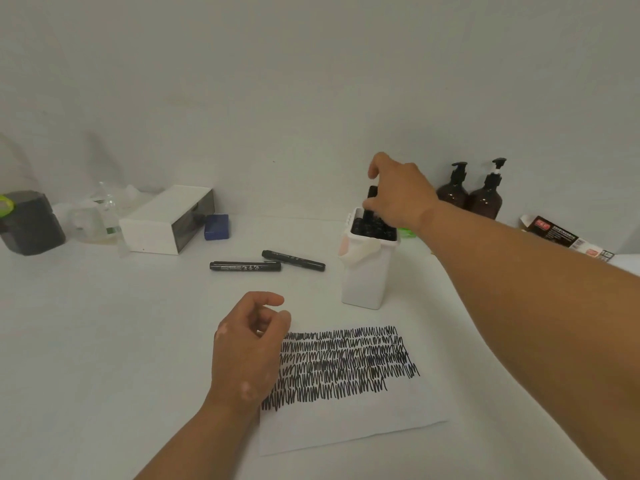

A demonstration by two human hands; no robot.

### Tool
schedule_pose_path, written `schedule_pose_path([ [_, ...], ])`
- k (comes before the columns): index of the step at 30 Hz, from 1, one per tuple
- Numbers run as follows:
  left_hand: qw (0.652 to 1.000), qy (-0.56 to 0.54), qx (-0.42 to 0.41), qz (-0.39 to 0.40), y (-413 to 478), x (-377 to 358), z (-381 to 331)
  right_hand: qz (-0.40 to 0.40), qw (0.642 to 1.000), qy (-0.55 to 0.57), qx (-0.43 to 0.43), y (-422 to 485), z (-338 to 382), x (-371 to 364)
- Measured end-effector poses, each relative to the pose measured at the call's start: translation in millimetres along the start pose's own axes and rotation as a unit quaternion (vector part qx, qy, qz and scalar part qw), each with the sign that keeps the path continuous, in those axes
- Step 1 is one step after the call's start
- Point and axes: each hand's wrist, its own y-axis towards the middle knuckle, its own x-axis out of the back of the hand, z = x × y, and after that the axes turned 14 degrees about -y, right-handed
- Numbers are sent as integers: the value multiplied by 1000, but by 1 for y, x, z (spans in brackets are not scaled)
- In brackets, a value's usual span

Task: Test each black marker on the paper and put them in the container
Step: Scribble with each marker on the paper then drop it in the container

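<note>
Marker [372, 199] in play stands upright, right of frame centre. Its lower end is down among the black caps in the white container [367, 271] and its top end sticks out. The right hand [398, 195] pinches it near the top w/ thumb & fingers, wrist over the rim. Looks like the drop-in step. The container seems nearly full, so prob. a tight slot.

Two more lie capped on the counter [104, 341], mid-frame, left of the container: left loose marker [245, 266] & right loose marker [293, 260], ends just beside each other.

Handling, my guess: light, stiff plastic barrels, smooth so a bit slippery, round so likely to roll if nudged. Take mid-barrel w/ thumb + two fingers, not by the cap, which may pull off.

The left hand [249, 348] holds nothing, fingers loosely curled, at the left edge of the paper [346, 420]. The sheet sits lower centre, covered in rows of black scribble.

Farther out: brown pump bottles [486, 199] behind the right hand, white box [162, 220] & blue block [216, 227] at left, printed package [568, 239] far right.
</note>
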Motion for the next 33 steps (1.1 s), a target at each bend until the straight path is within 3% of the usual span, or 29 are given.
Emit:
schedule_pose_path([
  [4, 1000, 6, 6, 1, 0, 0, 0, -12, 998, -55, -1, -2, 2, -9],
  [9, 1000, 14, 10, 0, 0, -1, 0, 42, 996, -83, 13, -11, 5, -13],
  [11, 1000, 16, 13, -1, 0, -1, -1, 30, 998, -55, 3, -15, 4, -6],
  [16, 1000, 18, 21, 6, 0, -1, -1, -121, 985, 111, -51, -65, -7, 16],
  [18, 999, 24, 20, 8, 0, -1, -2, -131, 978, 151, -63, -108, -14, 16],
  [24, 996, 87, 8, 27, -3, -6, -6, 23, 963, 248, -102, -219, -34, -30],
  [30, 983, 181, -6, 32, 4, -10, -10, 58, 961, 268, -34, -232, -31, -49],
  [33, 938, 334, -52, 79, 36, -12, -6, 63, 957, 282, -26, -232, -34, -55],
])
